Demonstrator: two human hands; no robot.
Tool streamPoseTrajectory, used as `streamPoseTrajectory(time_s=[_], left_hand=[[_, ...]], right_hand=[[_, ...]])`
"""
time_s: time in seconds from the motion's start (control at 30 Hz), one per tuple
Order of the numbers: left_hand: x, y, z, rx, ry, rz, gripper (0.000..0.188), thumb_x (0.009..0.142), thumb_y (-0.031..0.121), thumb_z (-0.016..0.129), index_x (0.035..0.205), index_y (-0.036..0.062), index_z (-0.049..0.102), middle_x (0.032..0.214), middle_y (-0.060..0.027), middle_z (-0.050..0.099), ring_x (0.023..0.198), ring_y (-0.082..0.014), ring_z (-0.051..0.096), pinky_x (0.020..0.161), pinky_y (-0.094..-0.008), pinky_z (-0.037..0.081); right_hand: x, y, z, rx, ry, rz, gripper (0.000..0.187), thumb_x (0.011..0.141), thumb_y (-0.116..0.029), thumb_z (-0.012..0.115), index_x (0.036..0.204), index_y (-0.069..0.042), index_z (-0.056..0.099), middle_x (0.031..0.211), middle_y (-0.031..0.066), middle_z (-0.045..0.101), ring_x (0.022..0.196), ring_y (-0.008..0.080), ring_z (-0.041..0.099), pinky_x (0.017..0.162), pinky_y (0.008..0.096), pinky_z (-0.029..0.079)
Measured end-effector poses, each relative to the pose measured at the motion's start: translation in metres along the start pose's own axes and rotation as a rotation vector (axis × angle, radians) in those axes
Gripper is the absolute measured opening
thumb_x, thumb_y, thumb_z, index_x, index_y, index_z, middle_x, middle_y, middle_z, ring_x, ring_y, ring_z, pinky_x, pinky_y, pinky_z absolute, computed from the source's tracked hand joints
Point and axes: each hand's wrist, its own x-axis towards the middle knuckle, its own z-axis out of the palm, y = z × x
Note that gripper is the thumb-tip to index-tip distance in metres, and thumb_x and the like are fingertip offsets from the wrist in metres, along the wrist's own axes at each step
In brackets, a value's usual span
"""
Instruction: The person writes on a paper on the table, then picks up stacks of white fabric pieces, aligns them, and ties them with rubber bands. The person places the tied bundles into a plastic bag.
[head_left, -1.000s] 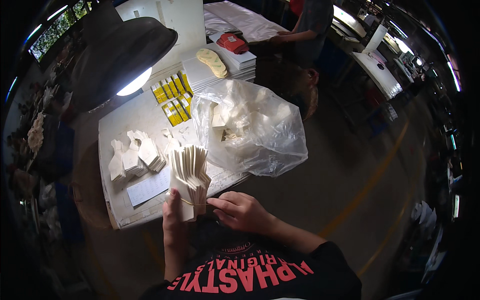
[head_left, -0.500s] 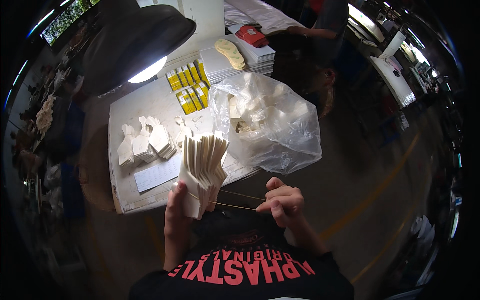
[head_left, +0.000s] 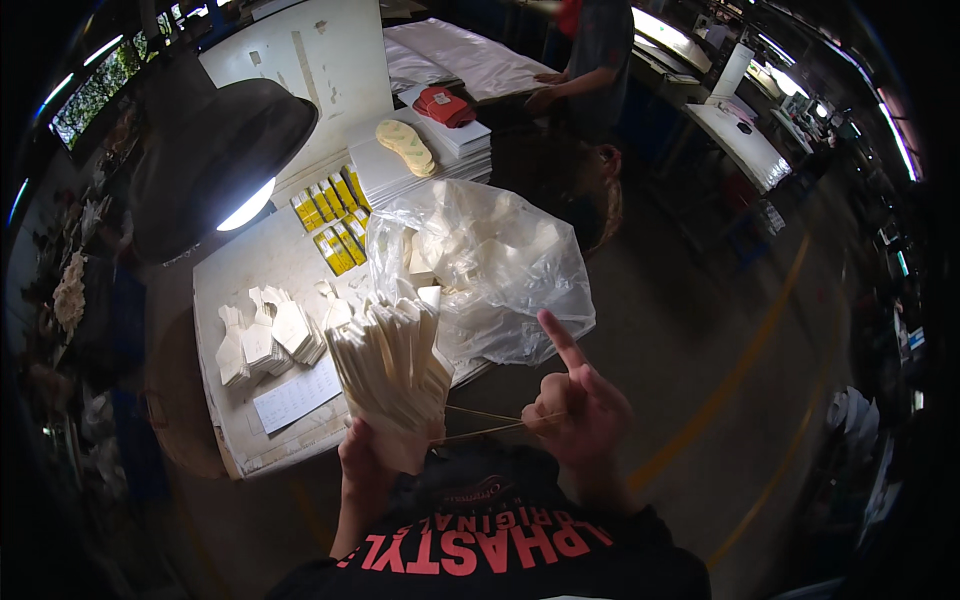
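My left hand (head_left: 366, 462) is closed around the lower end of a thick bundle of cream cut-out pieces (head_left: 390, 365), their upper ends fanned apart. A thin tan elastic band (head_left: 485, 413) runs from the bundle to my right hand (head_left: 582, 410), stretched in two strands. There, the curled fingers hold the band's end while the index finger points outward. The fingers behind the bundle are hidden. Past the bundle, several piles of similar cut-outs (head_left: 295, 332) lie on the worktable (head_left: 215, 290), beside a white printed sheet (head_left: 298, 397).
A clear plastic bag (head_left: 520, 275) of cream pieces sits at the table's right edge. Behind are yellow-wrapped blocks (head_left: 335, 250), a stack of white boards (head_left: 465, 150), insole shapes (head_left: 405, 145) and a red folded item (head_left: 443, 106). A lamp (head_left: 225, 130) overhangs the left. Another person (head_left: 598, 75) stands beyond.
The bundle has turned and its pieces fan out more. My right index finger has straightened from its bend, and that hand has moved slightly right and up. The whole view has shifted.
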Motion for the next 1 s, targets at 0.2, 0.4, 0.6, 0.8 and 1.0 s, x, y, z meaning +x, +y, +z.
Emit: streamPoseTrajectory(time_s=[0.2,0.4,0.6,0.8,1.0], left_hand=[[0.003,-0.026,-0.031,-0.217,-0.013,-0.145,0.083,0.089,0.054,0.079,0.145,-0.0024,0.055,0.13,-0.0195,0.068,0.121,-0.0344,0.066,0.103,-0.0463,0.054],[0.038,0.009,-0.02,0.403,-0.751,0.102,0.084,0.075,0.042,0.096,0.136,-0.0044,0.061,0.133,-0.0187,0.068,0.124,-0.0298,0.066,0.107,-0.0441,0.052],[0.043,0.041,-0.015,0.76,-0.624,-0.421,0.085,0.069,0.036,0.099,0.134,-0.0031,0.061,0.123,-0.0099,0.069,0.119,-0.0187,0.063,0.103,-0.0328,0.049],[0.049,0.067,-0.003,1.277,-0.927,-0.403,0.075,0.079,0.044,0.089,0.131,-0.0034,0.061,0.115,-0.0152,0.072,0.107,-0.0214,0.069,0.095,-0.0336,0.053],[0.038,0.068,0.0,1.347,-0.927,-0.437,0.086,0.081,0.054,0.084,0.139,-0.0009,0.053,0.113,-0.0198,0.071,0.105,-0.0318,0.07,0.093,-0.0398,0.053]], right_hand=[[-0.018,0.017,-0.027,0.324,0.094,0.027,0.085,0.112,-0.041,0.049,0.172,-0.015,-0.006,0.102,0.0137,0.06,0.075,0.0161,0.048,0.08,0.036,0.041],[-0.015,0.036,-0.058,0.217,0.074,0.215,0.102,0.105,-0.041,0.065,0.172,-0.022,-0.009,0.151,0.0282,0.048,0.084,0.016,0.046,0.085,0.0344,0.045],[-0.036,0.065,-0.09,0.028,0.026,0.416,0.111,0.099,-0.043,0.071,0.172,-0.007,-0.004,0.141,0.0204,0.06,0.128,0.0298,0.064,0.114,0.0423,0.049],[-0.019,0.11,-0.134,0.453,0.266,1.079,0.09,0.109,-0.058,0.051,0.171,-0.006,0.012,0.146,0.0184,0.058,0.131,0.0245,0.061,0.112,0.0401,0.05],[-0.04,0.087,-0.086,-0.333,0.298,0.7,0.077,0.114,-0.055,0.041,0.17,-0.008,0.019,0.157,0.0146,0.049,0.142,0.0248,0.053,0.116,0.0403,0.046]])
